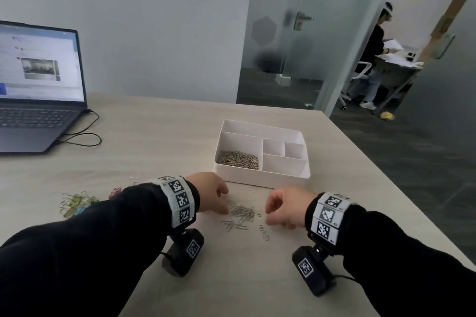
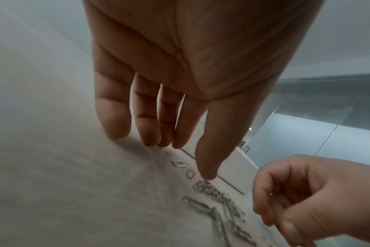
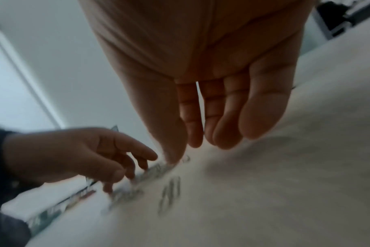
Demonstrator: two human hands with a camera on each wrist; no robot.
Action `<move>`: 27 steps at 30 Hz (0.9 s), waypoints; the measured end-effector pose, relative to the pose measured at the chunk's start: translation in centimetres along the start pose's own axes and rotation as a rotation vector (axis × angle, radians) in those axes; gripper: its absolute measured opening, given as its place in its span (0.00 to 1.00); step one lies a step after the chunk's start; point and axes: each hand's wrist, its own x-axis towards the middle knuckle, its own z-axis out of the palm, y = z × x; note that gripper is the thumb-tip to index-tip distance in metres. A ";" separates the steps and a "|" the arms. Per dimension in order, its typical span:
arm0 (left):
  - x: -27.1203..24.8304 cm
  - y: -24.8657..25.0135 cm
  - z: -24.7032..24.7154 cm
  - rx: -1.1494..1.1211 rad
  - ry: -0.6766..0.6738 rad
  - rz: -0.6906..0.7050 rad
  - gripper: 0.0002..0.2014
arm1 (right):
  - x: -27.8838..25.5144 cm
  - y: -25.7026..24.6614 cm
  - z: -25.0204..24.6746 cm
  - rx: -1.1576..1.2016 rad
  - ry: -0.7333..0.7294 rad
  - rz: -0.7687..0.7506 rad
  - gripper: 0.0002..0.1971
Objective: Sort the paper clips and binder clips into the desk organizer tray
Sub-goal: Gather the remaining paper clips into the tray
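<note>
Both hands close in on the loose paper clips, with plenty of room to scatter them.

Nearest the head camera, the left hand point(image 1: 208, 194) and right hand point(image 1: 284, 210) flank the small heap of paper clips point(image 1: 240, 213) on the bench point(image 1: 154, 136), just in front of the tray point(image 1: 260, 180). The left hand's fingers are extended down at the heap, holding nothing; the right hand's fingers are loosely curled and seem empty, though blur in its wrist view leaves some doubt. The tray's big compartment at 9 o'clock already holds clips point(image 1: 238, 159). The binder clips point(image 1: 77, 202) lie at 9 o'clock from the hands, untouched. The likely risks: tangled clips dragging neighbours along and dropping short of the tray, strays at 6 o'clock of the heap point(image 1: 264, 232) getting missed, or a sweep pushing clips under the tray's near wall.
</note>
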 end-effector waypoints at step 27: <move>-1.5 3.0 1.8 0.032 -0.013 -0.014 0.25 | 1.1 -2.4 2.1 -0.335 0.069 -0.109 0.28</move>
